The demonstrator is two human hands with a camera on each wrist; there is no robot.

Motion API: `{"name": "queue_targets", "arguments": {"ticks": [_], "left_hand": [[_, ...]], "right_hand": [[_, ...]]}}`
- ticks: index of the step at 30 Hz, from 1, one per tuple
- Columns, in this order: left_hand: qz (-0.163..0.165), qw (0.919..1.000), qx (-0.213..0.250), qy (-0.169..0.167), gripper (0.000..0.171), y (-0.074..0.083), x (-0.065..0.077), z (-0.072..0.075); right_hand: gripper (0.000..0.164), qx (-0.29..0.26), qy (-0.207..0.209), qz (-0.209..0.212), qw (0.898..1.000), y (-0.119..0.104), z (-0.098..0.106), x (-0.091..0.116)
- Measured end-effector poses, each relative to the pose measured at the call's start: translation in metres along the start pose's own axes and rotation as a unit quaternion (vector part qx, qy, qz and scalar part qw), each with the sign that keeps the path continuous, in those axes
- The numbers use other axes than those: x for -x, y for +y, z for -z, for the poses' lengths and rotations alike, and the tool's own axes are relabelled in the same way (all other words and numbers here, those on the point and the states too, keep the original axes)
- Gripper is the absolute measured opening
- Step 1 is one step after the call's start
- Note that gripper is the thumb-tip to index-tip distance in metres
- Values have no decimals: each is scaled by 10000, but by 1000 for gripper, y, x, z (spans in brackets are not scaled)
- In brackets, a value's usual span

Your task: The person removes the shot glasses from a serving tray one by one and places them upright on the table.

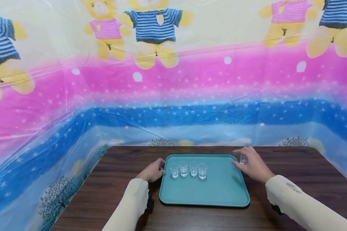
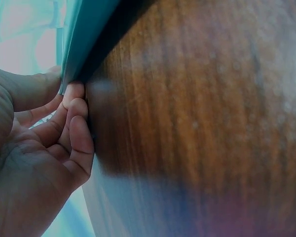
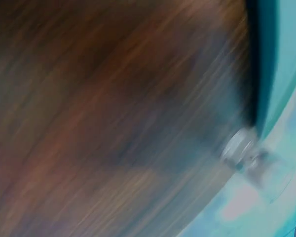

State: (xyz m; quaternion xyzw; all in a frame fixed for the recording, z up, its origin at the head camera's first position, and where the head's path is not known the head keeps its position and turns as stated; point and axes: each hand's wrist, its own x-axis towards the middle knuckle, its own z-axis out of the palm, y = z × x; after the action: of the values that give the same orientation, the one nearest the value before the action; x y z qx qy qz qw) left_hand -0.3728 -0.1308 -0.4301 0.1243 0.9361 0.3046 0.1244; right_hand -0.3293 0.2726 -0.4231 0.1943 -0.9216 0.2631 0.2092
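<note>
Your left hand (image 1: 153, 171) pinched the tray (image 1: 219, 192) while your right hand (image 1: 253, 163), thumb and fingers parted near a glass (image 1: 243, 159), needed gentle care.

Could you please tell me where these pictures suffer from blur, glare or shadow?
Head: largely sharp, with a faint shadow on the tray near the right hand; left wrist: the left hand is fairly clear, but the table looks soft and the upper left washes out pale; right wrist: streaky blur, probably from motion, across the table, smearing the small glass too.
</note>
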Motion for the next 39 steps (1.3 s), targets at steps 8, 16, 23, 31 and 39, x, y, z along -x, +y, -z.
{"name": "queue_targets", "arguments": {"ticks": [8, 16, 23, 31, 39], "left_hand": [[-31, 10000, -14, 0, 36, 0, 0, 0], [-24, 10000, -32, -30, 36, 2, 1, 2], [-32, 10000, -58, 0, 36, 2, 2, 2], [-6, 10000, -64, -30, 36, 1, 2, 2], [-36, 10000, -55, -47, 37, 2, 2, 2]], "right_hand": [[36, -162, -288, 383, 9987, -31, -24, -13], [41, -523, -832, 327, 9946, -58, -42, -22], [38, -532, -1005, 362, 9929, -72, -54, -24], [31, -517, -1007, 302, 9931, -79, -59, -26], [30, -565, -955, 166, 9937, -75, -49, -21]]}}
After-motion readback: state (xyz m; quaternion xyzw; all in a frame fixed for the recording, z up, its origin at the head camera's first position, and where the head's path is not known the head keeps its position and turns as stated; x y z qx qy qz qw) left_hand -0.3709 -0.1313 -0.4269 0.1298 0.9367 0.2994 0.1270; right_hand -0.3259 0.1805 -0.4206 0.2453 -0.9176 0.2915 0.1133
